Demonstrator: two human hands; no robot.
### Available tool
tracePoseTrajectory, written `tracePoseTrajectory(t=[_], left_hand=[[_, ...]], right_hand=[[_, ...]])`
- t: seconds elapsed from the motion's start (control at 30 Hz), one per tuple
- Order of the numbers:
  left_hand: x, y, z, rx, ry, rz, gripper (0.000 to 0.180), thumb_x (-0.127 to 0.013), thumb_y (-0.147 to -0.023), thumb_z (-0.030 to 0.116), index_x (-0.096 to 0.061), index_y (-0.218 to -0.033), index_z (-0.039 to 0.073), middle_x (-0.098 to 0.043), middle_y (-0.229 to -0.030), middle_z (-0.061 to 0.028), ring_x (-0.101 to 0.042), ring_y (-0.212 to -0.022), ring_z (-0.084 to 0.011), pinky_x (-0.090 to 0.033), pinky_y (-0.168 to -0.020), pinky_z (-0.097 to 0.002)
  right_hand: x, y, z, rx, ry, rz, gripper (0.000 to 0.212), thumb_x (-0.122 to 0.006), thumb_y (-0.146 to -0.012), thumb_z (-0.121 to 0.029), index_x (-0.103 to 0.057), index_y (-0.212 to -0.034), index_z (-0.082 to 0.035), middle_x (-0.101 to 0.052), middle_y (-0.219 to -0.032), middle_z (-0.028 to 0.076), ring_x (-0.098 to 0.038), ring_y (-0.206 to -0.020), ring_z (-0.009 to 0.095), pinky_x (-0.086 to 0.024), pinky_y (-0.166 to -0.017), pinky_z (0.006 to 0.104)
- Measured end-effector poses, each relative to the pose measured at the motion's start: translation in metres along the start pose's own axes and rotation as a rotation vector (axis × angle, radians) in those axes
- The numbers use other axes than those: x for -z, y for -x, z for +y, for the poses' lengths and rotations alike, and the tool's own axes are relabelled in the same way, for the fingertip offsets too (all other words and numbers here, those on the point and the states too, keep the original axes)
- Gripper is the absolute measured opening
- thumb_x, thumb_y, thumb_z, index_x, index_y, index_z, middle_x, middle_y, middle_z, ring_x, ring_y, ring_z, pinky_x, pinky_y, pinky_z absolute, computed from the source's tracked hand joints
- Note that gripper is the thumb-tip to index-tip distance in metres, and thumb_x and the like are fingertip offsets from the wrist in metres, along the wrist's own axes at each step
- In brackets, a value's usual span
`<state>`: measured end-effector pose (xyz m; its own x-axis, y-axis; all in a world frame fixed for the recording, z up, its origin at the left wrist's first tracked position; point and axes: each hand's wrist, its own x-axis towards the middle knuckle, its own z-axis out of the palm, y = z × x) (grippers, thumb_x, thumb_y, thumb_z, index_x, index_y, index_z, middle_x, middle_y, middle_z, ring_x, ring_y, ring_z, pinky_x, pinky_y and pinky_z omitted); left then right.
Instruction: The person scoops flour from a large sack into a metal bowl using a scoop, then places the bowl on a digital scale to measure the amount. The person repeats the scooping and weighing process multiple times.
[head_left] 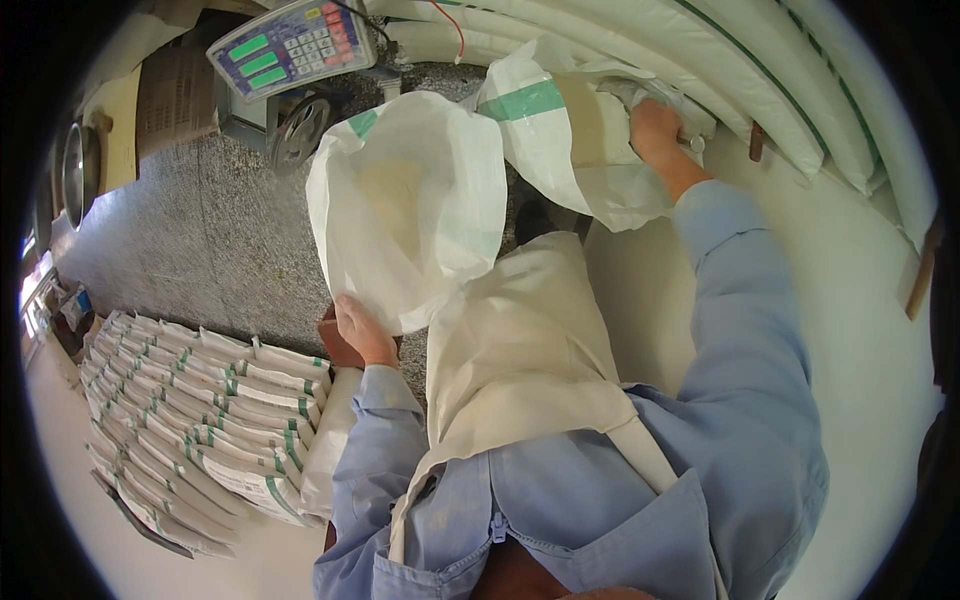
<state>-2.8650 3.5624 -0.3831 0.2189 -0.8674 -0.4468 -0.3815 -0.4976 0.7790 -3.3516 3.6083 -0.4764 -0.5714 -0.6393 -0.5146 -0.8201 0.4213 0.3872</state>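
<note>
A white woven bag (470, 180) with green bands stands mouth-up in front of me, with some pale yellowish powder or grain low inside. My left hand (362, 330) is closed on its near rim, fingers partly hidden by the bag. To the right, a second open bag (535, 105) with a green stripe holds a heap of pale yellowish material (600, 125). Inside its mouth, my right hand (655, 130) is closed round what looks like a metal scoop; a shiny round handle end (697, 144) shows beside the wrist. The scoop's blade is mostly hidden.
A weighing scale display (290, 48) with green screens and a keypad stands at the far left, near a small handwheel (302, 130). Many filled white bags (200, 400) lie in rows at the lower left. Large white sacks (760, 80) are stacked at the far right.
</note>
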Motion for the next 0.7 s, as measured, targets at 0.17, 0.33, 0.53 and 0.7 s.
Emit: tracePoseTrajectory(t=[0.17,0.33,0.53,0.7], left_hand=[[-0.009,0.003,-0.002,0.014,0.015,0.027,0.051,-0.035,-0.094,0.037,-0.039,-0.123,-0.004,-0.049,-0.114,-0.0137,-0.048,-0.101,-0.0204,-0.039,-0.087,-0.0308],[-0.018,0.000,-0.002,-0.034,0.019,0.101,0.040,-0.035,-0.093,0.037,-0.048,-0.088,-0.001,-0.046,-0.082,-0.0032,-0.042,-0.077,-0.0132,-0.038,-0.070,-0.0269],[-0.019,-0.006,0.000,-0.046,0.009,0.098,0.040,-0.035,-0.094,0.037,-0.047,-0.089,0.000,-0.044,-0.080,-0.0017,-0.041,-0.075,-0.0122,-0.038,-0.069,-0.0263],[-0.027,-0.009,-0.005,-0.065,0.059,0.129,0.039,-0.036,-0.094,0.038,-0.045,-0.085,0.001,-0.041,-0.077,0.0001,-0.040,-0.072,-0.0108,-0.038,-0.067,-0.0253]], right_hand=[[-0.069,-0.030,-0.021,-0.024,-0.167,-0.016,0.015,-0.054,-0.075,-0.011,-0.066,-0.083,-0.005,-0.064,-0.087,0.013,-0.064,-0.078,0.029,-0.052,-0.062,0.0395],[-0.082,-0.029,-0.028,0.014,-0.297,-0.019,0.018,-0.050,-0.076,-0.012,-0.064,-0.084,-0.004,-0.064,-0.088,0.015,-0.063,-0.080,0.030,-0.050,-0.070,0.0376],[-0.060,-0.015,-0.007,-0.077,-0.372,-0.153,0.020,-0.052,-0.074,-0.014,-0.066,-0.086,-0.008,-0.064,-0.092,0.013,-0.062,-0.085,0.030,-0.049,-0.071,0.0386],[-0.069,-0.036,-0.045,-0.097,-0.473,-0.203,0.024,-0.050,-0.074,-0.016,-0.066,-0.089,-0.008,-0.064,-0.092,0.013,-0.062,-0.087,0.030,-0.048,-0.073,0.0384]])
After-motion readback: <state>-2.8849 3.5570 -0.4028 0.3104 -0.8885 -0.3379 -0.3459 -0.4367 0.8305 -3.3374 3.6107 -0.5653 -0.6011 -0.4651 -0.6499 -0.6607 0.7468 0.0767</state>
